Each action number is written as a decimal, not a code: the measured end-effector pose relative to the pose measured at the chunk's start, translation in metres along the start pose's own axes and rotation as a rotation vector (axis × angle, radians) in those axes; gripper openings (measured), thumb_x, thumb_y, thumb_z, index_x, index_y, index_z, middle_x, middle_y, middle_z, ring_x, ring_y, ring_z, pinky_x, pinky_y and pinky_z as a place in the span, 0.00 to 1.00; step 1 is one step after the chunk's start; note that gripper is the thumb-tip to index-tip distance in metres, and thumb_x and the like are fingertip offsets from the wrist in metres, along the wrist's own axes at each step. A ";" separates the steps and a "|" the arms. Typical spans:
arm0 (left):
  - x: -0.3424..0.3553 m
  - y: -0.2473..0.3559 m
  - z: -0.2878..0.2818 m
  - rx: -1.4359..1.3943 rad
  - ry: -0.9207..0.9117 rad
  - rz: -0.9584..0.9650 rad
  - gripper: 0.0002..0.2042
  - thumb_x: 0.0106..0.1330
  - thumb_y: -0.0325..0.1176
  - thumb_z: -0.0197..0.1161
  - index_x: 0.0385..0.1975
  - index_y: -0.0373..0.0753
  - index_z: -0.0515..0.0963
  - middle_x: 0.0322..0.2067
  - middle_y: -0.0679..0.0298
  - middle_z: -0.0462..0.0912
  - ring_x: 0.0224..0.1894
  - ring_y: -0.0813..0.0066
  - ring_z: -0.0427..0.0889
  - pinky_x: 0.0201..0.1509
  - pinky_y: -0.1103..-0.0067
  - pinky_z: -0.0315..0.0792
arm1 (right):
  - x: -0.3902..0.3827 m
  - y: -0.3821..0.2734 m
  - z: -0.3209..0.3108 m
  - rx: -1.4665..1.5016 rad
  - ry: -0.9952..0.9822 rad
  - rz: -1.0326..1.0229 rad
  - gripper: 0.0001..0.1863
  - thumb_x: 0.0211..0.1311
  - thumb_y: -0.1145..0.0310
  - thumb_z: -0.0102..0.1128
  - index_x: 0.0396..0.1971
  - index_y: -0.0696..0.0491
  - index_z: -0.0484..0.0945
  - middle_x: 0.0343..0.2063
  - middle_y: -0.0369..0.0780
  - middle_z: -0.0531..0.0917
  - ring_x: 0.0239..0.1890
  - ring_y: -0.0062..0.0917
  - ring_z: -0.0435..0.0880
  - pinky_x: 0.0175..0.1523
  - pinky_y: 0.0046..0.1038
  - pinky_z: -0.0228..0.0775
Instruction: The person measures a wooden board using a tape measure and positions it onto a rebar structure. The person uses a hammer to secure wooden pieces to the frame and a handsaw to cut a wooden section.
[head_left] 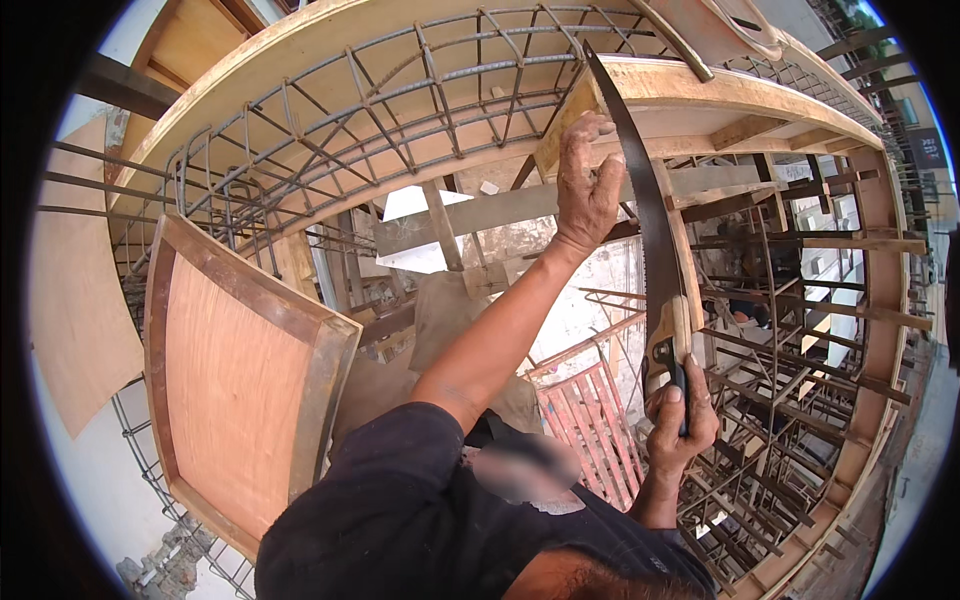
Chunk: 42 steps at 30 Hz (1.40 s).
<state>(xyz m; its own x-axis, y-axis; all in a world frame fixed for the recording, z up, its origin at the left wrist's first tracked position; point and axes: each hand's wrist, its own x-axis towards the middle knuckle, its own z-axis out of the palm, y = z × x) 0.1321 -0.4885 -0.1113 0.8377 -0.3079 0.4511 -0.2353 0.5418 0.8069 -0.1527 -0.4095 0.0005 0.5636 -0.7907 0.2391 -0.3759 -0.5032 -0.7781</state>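
Observation:
My right hand (683, 415) is closed around the handle of a handsaw (648, 215). The saw's long dark blade points away from me, its tip near the rebar at the far side. Just left of the blade is my left hand (588, 190), raised with its thumb apart from its bent fingers and nothing visible between them. Its fingertips are close to the end of a curved wooden formwork panel (690, 80); whether they touch it I cannot tell. A narrow wooden strip (684, 250) runs along the blade's right side.
A curved rebar cage (400, 85) lies inside the formwork across the far side. At left stands a framed plywood panel (235, 370). Below are a red slatted platform (590, 420) and, to the right, many timber props and crosspieces (780, 400). A grey plank (490, 220) crosses the middle.

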 end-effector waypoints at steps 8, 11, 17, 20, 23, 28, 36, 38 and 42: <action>0.065 -0.109 -0.041 0.655 -0.295 -0.324 0.54 0.45 0.38 0.80 0.72 0.29 0.54 0.70 0.42 0.61 0.74 0.49 0.60 0.77 0.68 0.57 | 0.047 0.003 0.037 -0.056 0.009 -0.080 0.19 0.66 0.78 0.56 0.56 0.66 0.79 0.43 0.53 0.88 0.42 0.34 0.90 0.46 0.30 0.80; 0.086 -0.112 -0.059 0.781 -0.494 -0.421 0.54 0.42 0.39 0.83 0.72 0.35 0.58 0.66 0.43 0.69 0.70 0.48 0.67 0.72 0.65 0.63 | 0.039 0.008 0.033 -0.075 0.008 -0.103 0.19 0.67 0.77 0.55 0.56 0.66 0.79 0.44 0.54 0.87 0.40 0.33 0.90 0.45 0.31 0.81; 0.075 -0.113 -0.055 0.540 -0.465 -0.570 0.53 0.39 0.41 0.85 0.69 0.34 0.63 0.65 0.48 0.72 0.69 0.54 0.69 0.74 0.70 0.63 | 0.117 -0.011 0.082 -0.090 0.024 -0.055 0.18 0.69 0.75 0.54 0.56 0.64 0.80 0.45 0.50 0.88 0.41 0.31 0.89 0.47 0.31 0.79; 0.071 -0.126 -0.064 0.510 -0.446 -0.535 0.52 0.40 0.40 0.85 0.69 0.33 0.62 0.64 0.46 0.72 0.68 0.51 0.72 0.71 0.70 0.66 | 0.146 -0.011 0.099 -0.021 0.046 -0.078 0.18 0.69 0.75 0.54 0.56 0.63 0.80 0.45 0.49 0.88 0.44 0.32 0.88 0.50 0.31 0.78; 0.070 -0.146 -0.072 0.511 -0.361 -0.327 0.51 0.41 0.39 0.85 0.67 0.32 0.62 0.62 0.46 0.75 0.66 0.51 0.74 0.70 0.69 0.67 | 0.117 0.004 0.081 -0.031 0.029 -0.117 0.18 0.69 0.75 0.53 0.56 0.64 0.80 0.44 0.50 0.88 0.42 0.30 0.88 0.47 0.29 0.78; 0.072 -0.134 -0.074 0.553 -0.415 -0.445 0.56 0.42 0.41 0.84 0.71 0.29 0.57 0.67 0.44 0.69 0.70 0.52 0.69 0.75 0.72 0.61 | 0.094 0.000 0.072 0.016 -0.009 -0.120 0.18 0.69 0.76 0.52 0.56 0.65 0.79 0.44 0.50 0.88 0.40 0.27 0.88 0.46 0.27 0.79; 0.078 -0.135 -0.072 0.539 -0.490 -0.405 0.56 0.45 0.43 0.84 0.73 0.32 0.55 0.66 0.43 0.71 0.69 0.52 0.71 0.72 0.71 0.64 | 0.111 0.011 0.072 0.032 0.040 -0.062 0.19 0.67 0.76 0.53 0.55 0.64 0.80 0.45 0.50 0.88 0.42 0.28 0.88 0.48 0.27 0.78; 0.067 -0.132 -0.071 0.529 -0.441 -0.411 0.55 0.45 0.43 0.84 0.72 0.32 0.56 0.66 0.44 0.71 0.68 0.53 0.72 0.72 0.71 0.65 | 0.079 0.017 0.048 0.029 0.021 -0.074 0.20 0.66 0.76 0.52 0.55 0.66 0.80 0.45 0.52 0.88 0.40 0.28 0.89 0.46 0.26 0.79; 0.069 -0.133 -0.068 0.550 -0.476 -0.507 0.56 0.45 0.41 0.84 0.73 0.33 0.54 0.66 0.44 0.71 0.69 0.53 0.71 0.73 0.72 0.64 | 0.123 0.005 0.080 0.044 0.030 -0.066 0.19 0.69 0.74 0.55 0.56 0.64 0.80 0.43 0.50 0.88 0.40 0.24 0.87 0.47 0.23 0.77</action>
<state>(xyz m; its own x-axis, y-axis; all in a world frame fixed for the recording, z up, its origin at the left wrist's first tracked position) 0.2545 -0.5285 -0.2134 0.6403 -0.7681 0.0017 -0.1983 -0.1631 0.9665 -0.0265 -0.4813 -0.0204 0.5637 -0.7665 0.3078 -0.3053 -0.5396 -0.7846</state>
